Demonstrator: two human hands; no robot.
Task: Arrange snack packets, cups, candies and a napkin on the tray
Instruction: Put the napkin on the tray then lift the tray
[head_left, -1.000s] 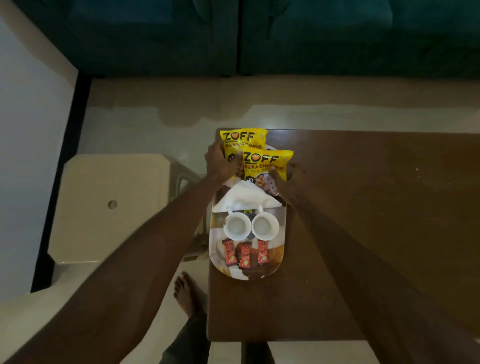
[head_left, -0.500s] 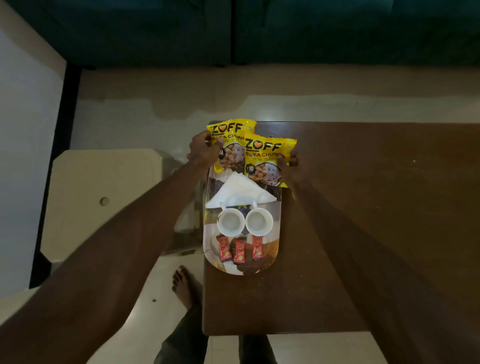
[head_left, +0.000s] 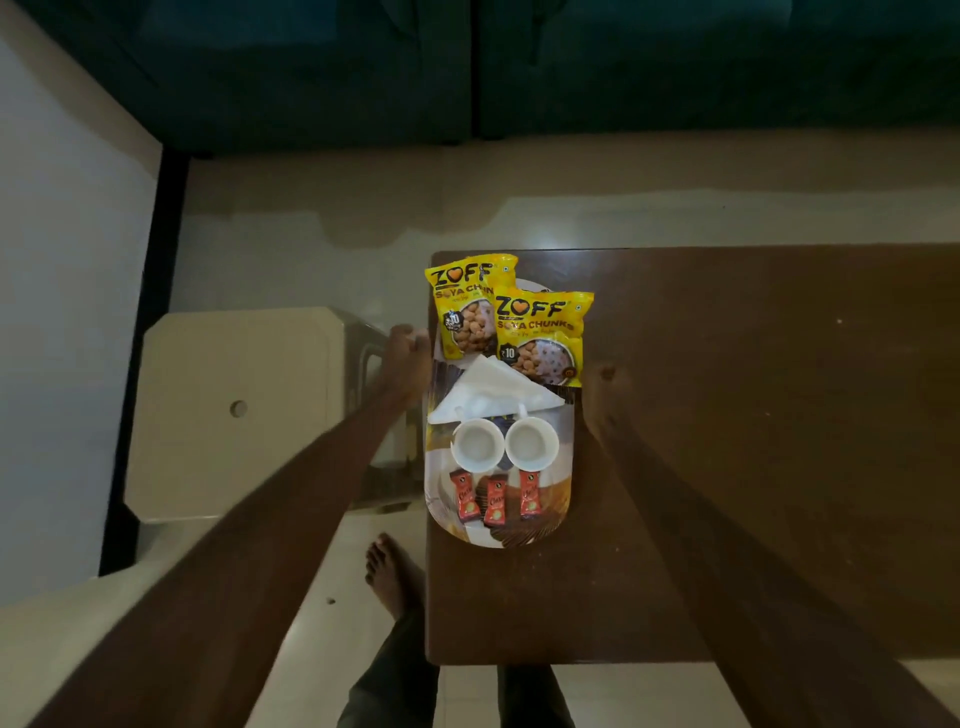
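Note:
A patterned oval tray (head_left: 440, 506) lies on the left end of a brown wooden table (head_left: 753, 467). At its far end two yellow snack packets overlap, the left one (head_left: 462, 306) partly under the right one (head_left: 540, 335). Below them is a folded white napkin (head_left: 493, 397), then two white cups (head_left: 478, 442) (head_left: 532, 441) side by side, then three red candies (head_left: 493, 501) in a row. My left hand (head_left: 406, 353) is curled beside the tray's left rim, off the packets. My right hand (head_left: 605, 387) rests on the table by the right packet's lower corner, dim against the wood.
A cream plastic stool (head_left: 234, 410) stands left of the table, close to my left forearm. A dark teal sofa (head_left: 467, 67) runs along the back. My bare foot (head_left: 389, 577) is on the pale floor by the table's near left corner.
Both hands have let go of the snack packets and drawn back to the tray's sides. The packets now lie flat, overlapping, at the tray's far end.

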